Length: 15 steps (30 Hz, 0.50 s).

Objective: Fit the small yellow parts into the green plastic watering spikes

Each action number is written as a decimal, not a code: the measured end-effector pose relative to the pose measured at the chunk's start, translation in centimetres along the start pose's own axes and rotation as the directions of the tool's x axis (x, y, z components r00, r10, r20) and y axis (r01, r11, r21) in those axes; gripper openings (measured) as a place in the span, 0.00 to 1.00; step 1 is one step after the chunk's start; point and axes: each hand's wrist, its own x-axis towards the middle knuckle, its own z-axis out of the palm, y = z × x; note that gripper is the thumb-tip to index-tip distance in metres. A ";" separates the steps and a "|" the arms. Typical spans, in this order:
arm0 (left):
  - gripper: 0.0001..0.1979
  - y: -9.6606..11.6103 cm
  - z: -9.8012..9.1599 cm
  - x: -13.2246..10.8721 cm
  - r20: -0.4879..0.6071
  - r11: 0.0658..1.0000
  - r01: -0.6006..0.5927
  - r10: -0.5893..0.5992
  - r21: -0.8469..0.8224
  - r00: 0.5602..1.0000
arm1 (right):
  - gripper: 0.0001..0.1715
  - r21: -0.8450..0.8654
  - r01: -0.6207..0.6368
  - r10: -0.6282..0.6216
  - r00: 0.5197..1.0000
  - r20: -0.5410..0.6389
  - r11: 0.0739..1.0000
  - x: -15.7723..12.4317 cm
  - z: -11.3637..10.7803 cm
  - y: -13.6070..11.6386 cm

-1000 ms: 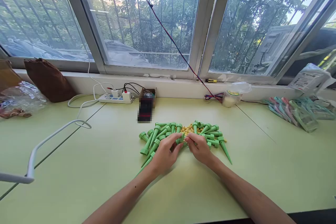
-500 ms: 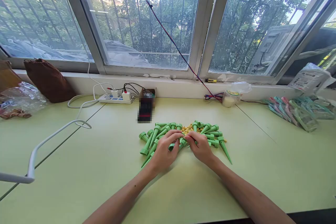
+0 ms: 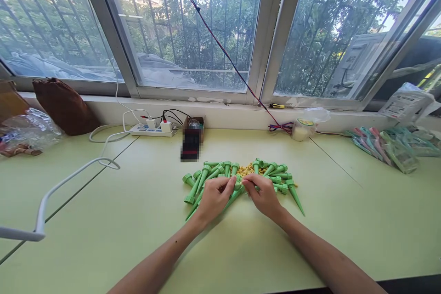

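Observation:
A heap of green plastic spikes (image 3: pixel 203 178) with ribbed caps lies in the middle of the pale green table (image 3: pixel 103 220), around a small pile of yellow bits (image 3: pixel 246 169). My left hand (image 3: pixel 214 198) is closed around one green spike (image 3: pixel 234 194), which points down and to the left. My right hand (image 3: pixel 264 194) pinches at that spike's cap end, fingers pressed together. The two hands touch at the fingertips. More spikes (image 3: pixel 280 179) lie to the right of my right hand.
A white bent tube (image 3: pixel 48 197) lies at the left. By the window sill stand a power strip (image 3: pixel 151 129), a small dark box (image 3: pixel 191 140) and a roll in plastic (image 3: pixel 303 128). A brown pouch (image 3: pixel 62 103) sits far left, packaged pastel items (image 3: pixel 389 147) far right.
My left hand has turned and slid slightly back, and the held spike now points down-left below the fingers. My right hand has barely moved.

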 end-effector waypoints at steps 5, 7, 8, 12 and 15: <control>0.32 0.2 0.0 -0.2 0.049 0.999 0.034 -0.034 0.006 0.998 | 0.16 0.023 0.013 -0.013 1.000 -0.008 1.000 0.0 0.1 0.1; 0.32 0.2 0.1 -0.3 0.068 0.998 0.061 -0.060 -0.015 0.996 | 0.15 0.029 0.008 -0.008 1.000 -0.010 1.000 0.0 0.1 0.1; 0.32 0.1 0.1 -0.3 0.076 0.997 0.075 -0.073 -0.028 0.994 | 0.15 0.035 -0.002 0.002 1.000 -0.009 0.999 0.0 0.1 0.1; 0.33 0.0 0.3 -0.3 0.111 0.988 0.113 -0.101 -0.103 0.989 | 0.15 0.092 -0.088 0.089 0.996 -0.003 0.992 0.0 0.1 0.0; 0.32 0.0 0.3 -0.2 0.129 0.984 0.118 -0.101 -0.133 0.986 | 0.16 0.130 -0.125 0.126 0.992 -0.001 0.984 -0.1 0.2 0.0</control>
